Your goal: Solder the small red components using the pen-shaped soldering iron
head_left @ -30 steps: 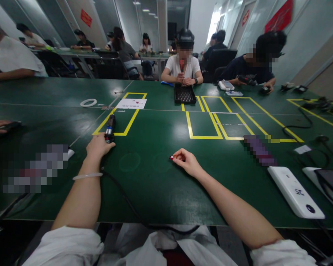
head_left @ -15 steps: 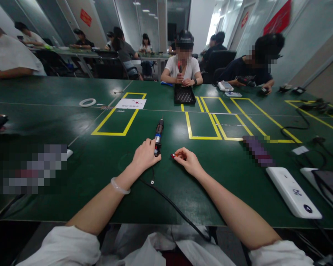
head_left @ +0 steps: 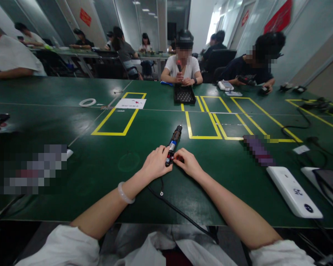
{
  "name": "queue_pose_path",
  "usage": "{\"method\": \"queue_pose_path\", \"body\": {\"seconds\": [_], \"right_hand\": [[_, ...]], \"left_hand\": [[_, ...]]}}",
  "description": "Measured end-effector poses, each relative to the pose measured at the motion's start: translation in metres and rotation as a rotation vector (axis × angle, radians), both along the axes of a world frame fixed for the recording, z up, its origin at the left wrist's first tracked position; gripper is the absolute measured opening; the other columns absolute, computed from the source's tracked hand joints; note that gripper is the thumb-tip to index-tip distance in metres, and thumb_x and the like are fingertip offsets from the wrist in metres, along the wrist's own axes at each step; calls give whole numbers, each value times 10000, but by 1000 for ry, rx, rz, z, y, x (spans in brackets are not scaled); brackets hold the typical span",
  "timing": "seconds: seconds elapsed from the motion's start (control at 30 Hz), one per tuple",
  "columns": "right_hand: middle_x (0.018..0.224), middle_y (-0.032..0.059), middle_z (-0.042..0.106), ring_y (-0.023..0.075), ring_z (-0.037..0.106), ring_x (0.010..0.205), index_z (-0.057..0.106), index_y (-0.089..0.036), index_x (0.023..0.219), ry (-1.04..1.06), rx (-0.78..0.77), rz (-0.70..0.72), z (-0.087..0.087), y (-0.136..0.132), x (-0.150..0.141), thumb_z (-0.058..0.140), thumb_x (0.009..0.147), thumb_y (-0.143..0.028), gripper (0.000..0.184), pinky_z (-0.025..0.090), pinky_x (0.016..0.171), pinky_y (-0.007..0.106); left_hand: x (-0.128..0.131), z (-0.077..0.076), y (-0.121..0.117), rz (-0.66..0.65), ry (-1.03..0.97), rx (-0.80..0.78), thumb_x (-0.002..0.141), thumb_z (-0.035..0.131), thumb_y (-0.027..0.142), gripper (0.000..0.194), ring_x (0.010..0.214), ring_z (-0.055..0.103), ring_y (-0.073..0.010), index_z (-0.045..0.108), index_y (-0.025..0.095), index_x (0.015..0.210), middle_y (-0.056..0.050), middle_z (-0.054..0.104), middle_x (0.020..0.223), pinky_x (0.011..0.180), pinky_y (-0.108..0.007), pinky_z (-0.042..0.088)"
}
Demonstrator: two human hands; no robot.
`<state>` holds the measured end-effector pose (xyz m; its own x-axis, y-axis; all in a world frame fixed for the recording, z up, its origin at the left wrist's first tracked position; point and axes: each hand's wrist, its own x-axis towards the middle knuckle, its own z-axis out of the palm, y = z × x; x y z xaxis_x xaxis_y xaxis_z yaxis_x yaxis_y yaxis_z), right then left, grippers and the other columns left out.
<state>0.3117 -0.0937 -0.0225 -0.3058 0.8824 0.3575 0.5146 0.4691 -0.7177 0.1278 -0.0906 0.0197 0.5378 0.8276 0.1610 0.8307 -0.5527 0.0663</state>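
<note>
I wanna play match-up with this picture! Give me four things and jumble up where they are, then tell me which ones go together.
Things:
1. Black tool with a blue band
2. White ring
3. Black tray
4. Pale bracelet

Places:
A. Close in front of the person facing us
B. Around the left wrist
C. Lying to the left of the white paper
D. Held in the left hand

Right pairs: 1-D, 2-C, 3-A, 4-B
</note>
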Motion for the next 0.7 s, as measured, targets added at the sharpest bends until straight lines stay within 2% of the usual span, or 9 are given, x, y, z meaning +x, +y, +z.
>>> {"method": "queue_pose_path", "body": {"seconds": [0.1, 0.27, 0.47, 0.7], "right_hand": [[852, 14, 544, 127, 541, 719, 638, -179, 846, 32, 6, 19, 3, 0, 2, 643, 837, -147, 33, 432, 680, 241], [832, 26, 597, 123, 557, 685, 695, -176, 870, 48, -27, -21, 7, -2, 1, 626, 842, -111, 99, 444, 653, 236], [783, 27, 653, 130, 570, 654, 702, -176, 871, 32, -1, -83, 8, -5, 0, 611, 831, -118, 115, 442, 627, 234], [716, 1, 657, 122, 557, 599, 680, -166, 891, 113, -86, -80, 9, -8, -2, 563, 849, -169, 124, 425, 591, 221]], "left_hand": [[0, -1, 1, 0, 2, 4, 813, 553, 388, 595, 998, 550, -261, 402, 163, 1343, -124, 514, 1172, 843, -365, 458], [-1, -2, 1, -8, 3, 17, 810, 566, 402, 633, 1002, 547, -261, 388, 155, 1365, -125, 512, 1175, 838, -360, 459], [3, -2, -1, 34, 3, 28, 878, 484, 543, 591, 1003, 544, -256, 429, 172, 1334, -120, 517, 1141, 801, -345, 457], [4, -2, 2, 94, 37, 28, 911, 464, 497, 595, 987, 539, -237, 331, 270, 1445, -95, 509, 1119, 746, -313, 455]]}}
